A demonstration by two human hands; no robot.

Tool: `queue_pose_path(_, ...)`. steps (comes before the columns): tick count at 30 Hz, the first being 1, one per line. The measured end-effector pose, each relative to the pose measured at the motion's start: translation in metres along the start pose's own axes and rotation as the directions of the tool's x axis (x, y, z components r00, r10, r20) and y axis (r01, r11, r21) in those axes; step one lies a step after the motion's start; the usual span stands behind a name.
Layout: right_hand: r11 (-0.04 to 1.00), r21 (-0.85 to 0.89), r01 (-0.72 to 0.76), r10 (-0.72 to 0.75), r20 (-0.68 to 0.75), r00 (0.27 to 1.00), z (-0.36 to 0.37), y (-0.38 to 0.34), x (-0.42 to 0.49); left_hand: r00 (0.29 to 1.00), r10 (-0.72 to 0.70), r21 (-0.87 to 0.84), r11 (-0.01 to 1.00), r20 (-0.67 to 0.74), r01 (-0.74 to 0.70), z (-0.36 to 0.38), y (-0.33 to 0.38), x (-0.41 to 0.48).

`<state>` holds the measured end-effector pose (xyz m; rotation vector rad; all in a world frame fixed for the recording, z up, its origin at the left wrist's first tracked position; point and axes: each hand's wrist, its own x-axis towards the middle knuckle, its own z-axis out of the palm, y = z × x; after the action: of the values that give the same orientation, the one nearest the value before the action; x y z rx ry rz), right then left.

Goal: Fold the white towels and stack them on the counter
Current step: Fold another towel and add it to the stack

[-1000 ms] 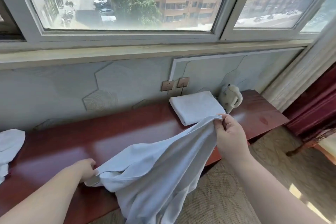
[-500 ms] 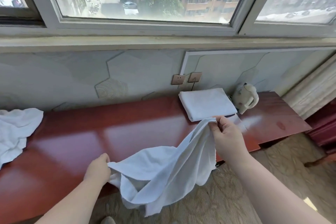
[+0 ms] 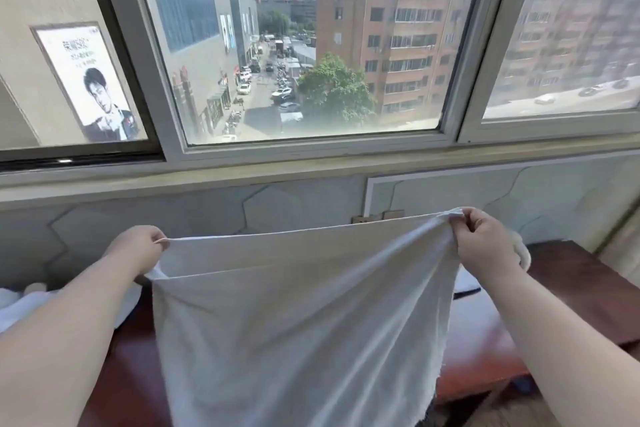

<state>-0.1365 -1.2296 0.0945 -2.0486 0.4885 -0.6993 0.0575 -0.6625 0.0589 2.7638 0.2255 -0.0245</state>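
Since half a second ago the towel [image 3: 294, 315] is hanging spread out where it was slumping in a bunch, and both hands are sitting higher and wider apart, above the counter [image 3: 571, 274].

At the counter's left end a loose white pile [image 3: 20, 305] is lying, partly cut off by the frame and the forearm. The left hand [image 3: 138, 246] is pinching the towel's upper left corner, fingers curled over the hem. The towel is stretching between the hands, its top edge nearly taut and its body draping in front of the counter's front edge. The right hand [image 3: 485, 246] is gripping the upper right corner, where the cloth is gathering into creases.

To do this step well, the right hand should probably be working those gathers out to the true corner and keeping the top edge level before the corners are brought together.

The towel's lower edge is running out of frame. The counter's middle is hiding behind the cloth. Beside the right wrist only a sliver of a folded towel [image 3: 465, 284] and a pale rounded thing [image 3: 523, 253] are peeking out, too little to identify.
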Motion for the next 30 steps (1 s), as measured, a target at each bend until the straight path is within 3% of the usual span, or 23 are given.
queue_pose_path(3, 0.998, -0.002, 0.055, -0.055, -0.007, 0.998, -0.009, -0.019, 0.023, 0.999, -0.013, 0.138, 0.990, -0.050, 0.020, -0.057, 0.014, -0.006)
queue_pose_path(8, 0.998, 0.000, 0.071, -0.071, -0.025, 0.997, -0.018, -0.047, 0.048, 0.972, -0.150, 0.341, 0.918, -0.182, 0.205, -0.128, 0.037, -0.043)
queue_pose_path(10, 0.996, 0.004, 0.088, -0.088, -0.026, 0.996, -0.020, -0.053, 0.054, 0.935, -0.264, 0.235, 0.918, -0.238, 0.319, -0.149, 0.040, -0.058)
queue_pose_path(11, 0.995, 0.014, 0.097, -0.096, -0.023, 0.995, -0.021, -0.055, 0.057, 0.919, -0.339, 0.181, 0.909, -0.201, 0.375, -0.158, 0.038, -0.067)
queue_pose_path(13, 0.994, 0.019, 0.106, -0.105, -0.013, 0.994, -0.020, -0.059, 0.061, 0.894, -0.449, 0.031, 0.893, 0.014, 0.448, -0.168, 0.031, -0.082)
queue_pose_path(15, 0.993, 0.015, 0.114, -0.114, -0.011, 0.993, -0.019, -0.062, 0.061, 0.868, -0.482, -0.250, 0.831, 0.122, 0.496, -0.174, 0.019, -0.095)
queue_pose_path(19, 0.993, 0.035, 0.110, -0.110, -0.008, 0.994, -0.011, -0.077, 0.054, 0.858, -0.511, -0.647, 0.638, 0.049, 0.417, -0.182, -0.001, -0.102)
queue_pose_path(22, 0.996, 0.005, 0.089, -0.088, -0.024, 0.996, -0.006, -0.095, 0.046, 0.868, -0.492, -0.733, 0.566, 0.066, 0.376, -0.186, -0.008, -0.112)
queue_pose_path(26, 0.998, -0.021, 0.067, -0.068, -0.039, 0.997, -0.004, -0.113, 0.036, 0.895, -0.443, -0.713, 0.608, 0.060, 0.349, -0.203, -0.016, -0.116)
queue_pose_path(28, 0.997, -0.053, 0.049, -0.052, -0.048, 0.998, -0.004, -0.125, 0.030, 0.870, -0.467, -0.555, 0.771, -0.160, 0.312, -0.212, -0.019, -0.122)
queue_pose_path(30, 0.995, -0.095, 0.038, -0.043, -0.057, 0.997, -0.002, -0.140, 0.022, 0.839, -0.500, -0.410, 0.826, -0.215, 0.387, -0.223, -0.014, -0.136)
